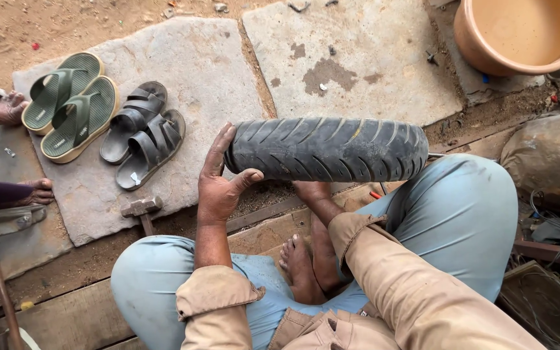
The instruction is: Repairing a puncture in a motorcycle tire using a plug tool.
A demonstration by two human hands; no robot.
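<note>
A black motorcycle tyre [328, 149] stands upright on its tread in front of my crossed legs, seen edge-on from above. My left hand [220, 178] grips its left end, palm against the sidewall and thumb laid on the tread. My right hand [310, 191] reaches under the tyre from behind; only the wrist and the back of the hand show, and its fingers are hidden by the rubber. My bare foot [299, 269] rests between my knees.
A hammer [141, 210] lies on the stone slab [209, 71] left of my knee. Green flip-flops [71, 107] and dark sandals [140, 133] sit further left. Another person's feet [8, 107] are at the left edge. A clay-coloured tub [520, 32] stands top right.
</note>
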